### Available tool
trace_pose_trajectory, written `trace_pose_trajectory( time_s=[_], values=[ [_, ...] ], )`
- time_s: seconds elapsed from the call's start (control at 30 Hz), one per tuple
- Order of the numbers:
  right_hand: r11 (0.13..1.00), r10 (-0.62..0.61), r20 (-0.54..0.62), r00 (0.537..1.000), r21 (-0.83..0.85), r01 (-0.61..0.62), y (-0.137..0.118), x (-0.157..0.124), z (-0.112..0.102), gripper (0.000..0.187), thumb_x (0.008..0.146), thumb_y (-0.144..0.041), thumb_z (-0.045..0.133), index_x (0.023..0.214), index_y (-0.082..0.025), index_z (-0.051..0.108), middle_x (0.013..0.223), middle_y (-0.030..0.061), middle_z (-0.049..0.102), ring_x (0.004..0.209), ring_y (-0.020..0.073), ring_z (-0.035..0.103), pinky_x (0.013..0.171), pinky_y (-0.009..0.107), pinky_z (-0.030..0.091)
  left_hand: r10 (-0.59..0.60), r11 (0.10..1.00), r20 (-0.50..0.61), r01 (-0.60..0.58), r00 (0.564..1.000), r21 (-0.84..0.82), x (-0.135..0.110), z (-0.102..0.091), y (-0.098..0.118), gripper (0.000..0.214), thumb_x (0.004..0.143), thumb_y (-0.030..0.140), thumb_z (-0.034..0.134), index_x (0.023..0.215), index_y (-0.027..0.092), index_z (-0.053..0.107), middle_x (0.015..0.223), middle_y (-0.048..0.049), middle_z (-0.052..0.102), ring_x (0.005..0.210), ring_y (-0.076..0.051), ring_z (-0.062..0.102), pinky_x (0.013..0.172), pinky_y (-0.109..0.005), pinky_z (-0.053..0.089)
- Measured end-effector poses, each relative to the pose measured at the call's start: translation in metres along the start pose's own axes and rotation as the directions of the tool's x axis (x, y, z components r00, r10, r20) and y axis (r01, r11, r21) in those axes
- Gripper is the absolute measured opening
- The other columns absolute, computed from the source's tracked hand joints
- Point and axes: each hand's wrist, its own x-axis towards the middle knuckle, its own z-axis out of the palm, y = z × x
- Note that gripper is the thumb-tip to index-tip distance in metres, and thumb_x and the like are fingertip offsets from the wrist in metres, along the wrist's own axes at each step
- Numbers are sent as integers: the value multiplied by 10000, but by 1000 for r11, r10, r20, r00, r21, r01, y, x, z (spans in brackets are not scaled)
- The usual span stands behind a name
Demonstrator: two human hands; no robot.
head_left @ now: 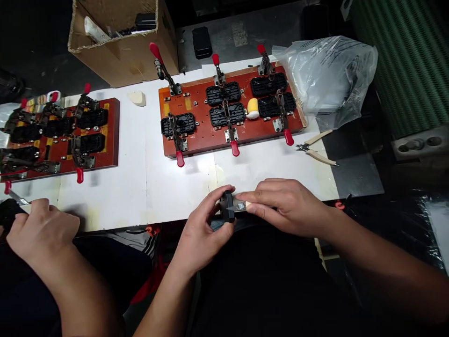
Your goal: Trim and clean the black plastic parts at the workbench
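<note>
Between the thumb and fingers of my left hand (206, 224) a small black plastic part (228, 206) is held on edge, just over the table's front edge. My right hand (286, 203) grips a utility knife (241, 206) with a light handle. Its blade lies against the side of the black part facing me. Beyond my hands stands a red-brown fixture board (203, 140) with several red-handled toggle clamps. Black plastic plates (227, 114) sit on it, some under the clamps. A yellow and white rounded object (252, 108) rests among them.
Diagonal cutters (317, 149) lie right of the board, below a clear plastic bag (329, 79). A cardboard box (122, 56) stands at the back left. A second clamp board (112, 135) is at left, where a co-worker's hand (44, 229) holds a knife. A black part (202, 42) lies behind.
</note>
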Motion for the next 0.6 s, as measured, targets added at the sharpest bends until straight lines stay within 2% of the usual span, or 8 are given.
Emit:
trace_pose_trajectory(
  time_s=[0.17,0.3,0.37,0.47,0.53,0.6],
  values=[
    [969,208,-155,966,-104,-225,15,9,-5,294,1098,-304,571,1326,-231,741,1200,44,789,1069,221,742,927,321,545,5,1000,85,-6,996,17,-5,2,4,629,921,115,707,1477,377,574,1531,-34,601,1392,-266,607,1190,-408,486],
    [961,262,-115,958,-65,-270,28,4,-7,352,1115,-317,510,1417,-242,675,1262,60,751,1111,233,722,982,354,549,-9,1000,96,10,995,-12,-7,5,5,596,937,182,726,1474,393,573,1533,-32,606,1390,-271,614,1204,-428,475],
    [946,283,-93,955,-135,-294,39,-9,-8,391,1102,-281,502,1469,-243,633,1208,80,741,1059,246,719,944,384,567,-11,1000,72,12,997,-18,-6,4,3,579,936,237,743,1474,370,576,1534,-49,609,1425,-284,582,1223,-447,452],
    [895,287,-149,946,-311,-321,56,-30,-17,399,1068,-241,516,1445,-218,644,1165,113,719,1066,293,694,931,457,582,-52,997,-66,55,996,53,3,3,-5,626,912,383,779,1494,333,551,1473,-84,653,1392,-299,598,1198,-476,461],
    [875,249,-199,948,-373,-308,59,-34,-32,369,1056,-246,534,1399,-206,665,1224,127,702,1135,315,669,970,498,579,-120,974,-215,157,969,164,15,1,-13,736,889,520,777,1538,317,495,1368,-106,699,1179,-300,703,1059,-492,550],
    [882,194,-214,958,-389,-265,52,-23,-50,336,1059,-265,546,1364,-209,675,1277,126,694,1171,311,663,990,497,575,-141,918,-329,247,934,311,27,-1,-20,872,877,634,738,1601,280,408,1288,-128,710,976,-292,724,923,-507,588]
  ],
)
